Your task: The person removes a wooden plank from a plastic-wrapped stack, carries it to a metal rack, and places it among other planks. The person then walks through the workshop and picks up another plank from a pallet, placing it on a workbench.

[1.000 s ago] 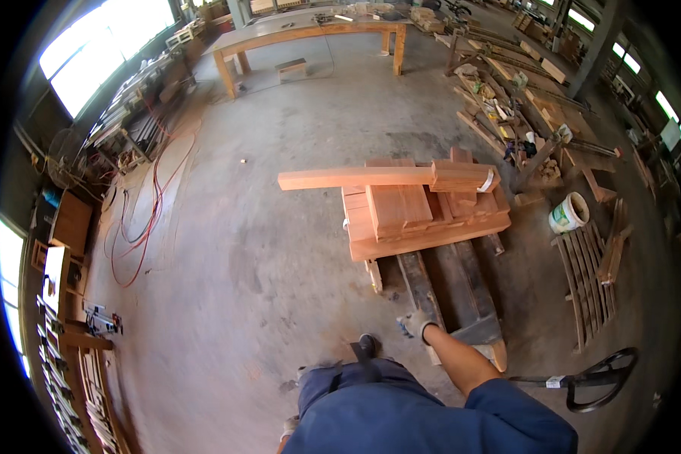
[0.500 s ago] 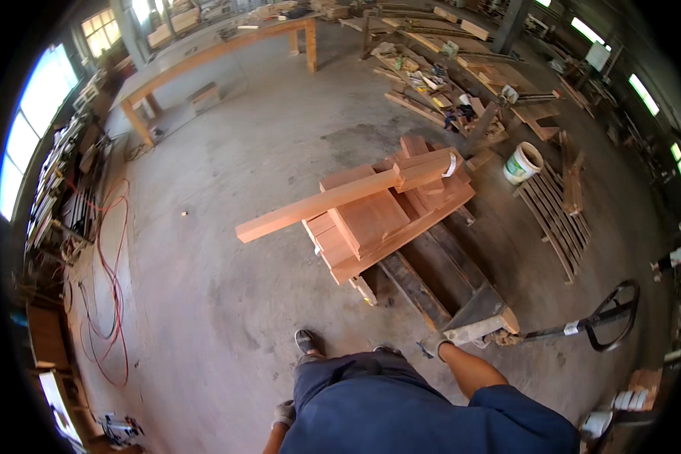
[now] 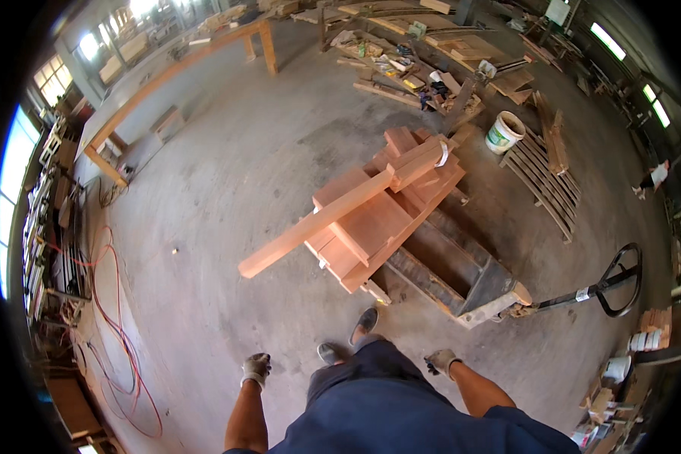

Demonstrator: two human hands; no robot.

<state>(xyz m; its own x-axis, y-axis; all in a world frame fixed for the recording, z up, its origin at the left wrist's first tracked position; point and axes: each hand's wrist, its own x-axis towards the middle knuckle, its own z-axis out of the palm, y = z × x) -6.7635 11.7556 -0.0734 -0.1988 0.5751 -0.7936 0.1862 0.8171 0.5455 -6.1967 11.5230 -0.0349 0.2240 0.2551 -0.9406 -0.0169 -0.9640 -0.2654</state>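
Note:
My left hand (image 3: 256, 368), in a pale work glove with a dark palm, hangs in front of my body with its fingers curled in. It touches nothing. On the other side my right hand (image 3: 441, 362), gloved alike, is held over the floor near the pallet jack (image 3: 469, 303), fingers bent inward and nothing seen in them. Ahead lies a stack of reddish planed boards (image 3: 371, 219) on the jack's forks. Across its top a long squared timber (image 3: 318, 223) rests at a slant, its near end sticking out past the stack to the left.
The jack's black loop handle (image 3: 622, 280) reaches out to the right. Beyond are a white bucket (image 3: 505, 133), a slatted wooden pallet (image 3: 541, 181) and scattered scrap wood (image 3: 412, 79). A long wooden table (image 3: 181, 68) stands far left; red hoses (image 3: 121, 333) lie on the floor.
My left hand has swung forward and up from beside my hip. My right hand has drawn back from the jack's near end. My feet have stepped, and the view has shifted.

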